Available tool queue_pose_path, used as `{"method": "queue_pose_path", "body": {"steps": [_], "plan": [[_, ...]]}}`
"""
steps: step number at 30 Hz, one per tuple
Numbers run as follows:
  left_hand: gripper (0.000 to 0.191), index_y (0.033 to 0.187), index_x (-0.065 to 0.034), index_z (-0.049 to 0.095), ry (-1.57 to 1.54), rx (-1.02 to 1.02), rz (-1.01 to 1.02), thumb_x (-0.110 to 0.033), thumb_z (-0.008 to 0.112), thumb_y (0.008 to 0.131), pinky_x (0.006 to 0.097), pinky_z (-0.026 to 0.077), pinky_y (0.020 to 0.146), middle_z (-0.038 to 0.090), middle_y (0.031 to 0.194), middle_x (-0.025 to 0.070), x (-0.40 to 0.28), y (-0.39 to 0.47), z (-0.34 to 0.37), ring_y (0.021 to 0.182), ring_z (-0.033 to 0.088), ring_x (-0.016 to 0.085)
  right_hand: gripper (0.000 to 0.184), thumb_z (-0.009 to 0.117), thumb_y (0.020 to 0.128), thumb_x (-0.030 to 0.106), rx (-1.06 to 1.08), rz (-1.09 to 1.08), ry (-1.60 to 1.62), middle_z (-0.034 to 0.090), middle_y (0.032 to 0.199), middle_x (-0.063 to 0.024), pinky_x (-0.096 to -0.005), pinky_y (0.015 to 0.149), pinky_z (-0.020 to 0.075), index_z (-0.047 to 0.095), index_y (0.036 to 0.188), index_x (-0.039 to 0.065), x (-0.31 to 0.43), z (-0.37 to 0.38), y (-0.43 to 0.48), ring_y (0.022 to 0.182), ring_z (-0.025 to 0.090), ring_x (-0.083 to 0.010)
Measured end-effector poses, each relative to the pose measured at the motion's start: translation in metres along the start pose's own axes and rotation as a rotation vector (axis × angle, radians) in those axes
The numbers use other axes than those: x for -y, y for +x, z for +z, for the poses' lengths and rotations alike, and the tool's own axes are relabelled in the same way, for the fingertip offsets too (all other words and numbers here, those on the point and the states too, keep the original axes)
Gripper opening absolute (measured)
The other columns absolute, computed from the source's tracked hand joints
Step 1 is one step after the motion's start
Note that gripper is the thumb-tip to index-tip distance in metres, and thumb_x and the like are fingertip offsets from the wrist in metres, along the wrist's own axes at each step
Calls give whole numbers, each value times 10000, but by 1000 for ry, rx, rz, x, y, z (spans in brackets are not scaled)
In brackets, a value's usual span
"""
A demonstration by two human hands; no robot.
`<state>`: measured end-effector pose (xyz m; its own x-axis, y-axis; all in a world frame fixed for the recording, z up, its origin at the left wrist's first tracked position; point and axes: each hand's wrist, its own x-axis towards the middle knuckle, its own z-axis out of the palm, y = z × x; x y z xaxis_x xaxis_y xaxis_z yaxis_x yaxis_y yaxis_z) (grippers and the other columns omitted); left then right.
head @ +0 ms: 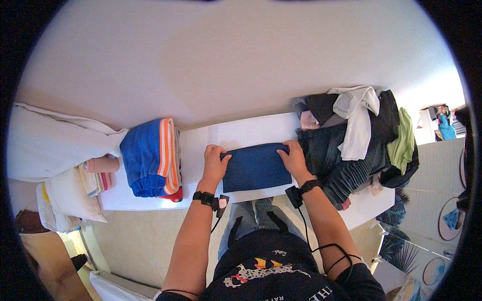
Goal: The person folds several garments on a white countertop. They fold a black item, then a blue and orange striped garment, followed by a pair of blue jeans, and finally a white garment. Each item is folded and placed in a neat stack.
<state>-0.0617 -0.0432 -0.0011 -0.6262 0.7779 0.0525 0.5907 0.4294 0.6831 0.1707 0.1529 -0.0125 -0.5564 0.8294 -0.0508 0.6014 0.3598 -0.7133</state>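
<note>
A dark blue folded cloth (257, 169) lies before me on a white tabletop (197, 145), its shape a wide rectangle. My left hand (215, 161) pinches its far left corner between thumb and fingers. At the far right corner, my right hand (294, 158) grips the cloth in the same way. Both wrists wear black straps with small devices, and a cable runs from each. To the left of the cloth sits a stack of folded clothes (150, 158), with a blue garment with orange-and-white stripes on top.
A loose heap of clothes (327, 146) covers the right side, including dark jeans, a white garment (356, 124) and a green one (402, 141). At the left are a pink cylinder (101, 164), a white pillow (73, 192) and a pale fabric cover (56, 143). A wall rises behind the table.
</note>
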Motion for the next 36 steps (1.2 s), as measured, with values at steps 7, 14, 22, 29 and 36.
{"method": "queue_pose_path", "body": {"steps": [7,14,22,29,36], "plan": [[203,1015,-21,584,-242,51,-164,-159,714,942,430,519,819,661,951,183,-14,-17,-23,903,637,343,248,789,827,86,6,-187,-4,659,1004,-206,-447,840,523,655,1013,-7,1,-14,6,948,633,-391],[242,1106,-26,587,-116,-80,-210,-170,709,954,415,529,783,667,918,184,10,-2,1,837,653,346,223,720,901,146,-1,-117,-118,664,1035,-226,-487,890,508,631,1040,-4,6,18,30,1023,621,-435],[384,1270,-64,617,172,-93,164,-139,706,904,561,334,1129,467,1500,179,-22,-32,3,1383,407,423,423,747,876,189,-191,-283,-194,579,1307,-198,-519,1033,420,584,1216,-1,39,22,0,1216,531,-414],[606,1543,-129,441,361,186,138,-270,625,983,572,159,1235,267,1665,159,-40,-54,30,1535,206,410,608,621,971,407,177,-480,-424,336,1637,-107,-566,1222,198,467,1526,213,64,45,-49,1511,281,-366],[643,1564,-152,417,316,149,194,-314,625,978,560,145,1239,255,1677,143,-31,-54,31,1549,178,397,688,584,971,511,15,-326,-506,291,1660,-107,-597,1214,184,400,1568,225,32,34,-46,1521,241,-397]]}}
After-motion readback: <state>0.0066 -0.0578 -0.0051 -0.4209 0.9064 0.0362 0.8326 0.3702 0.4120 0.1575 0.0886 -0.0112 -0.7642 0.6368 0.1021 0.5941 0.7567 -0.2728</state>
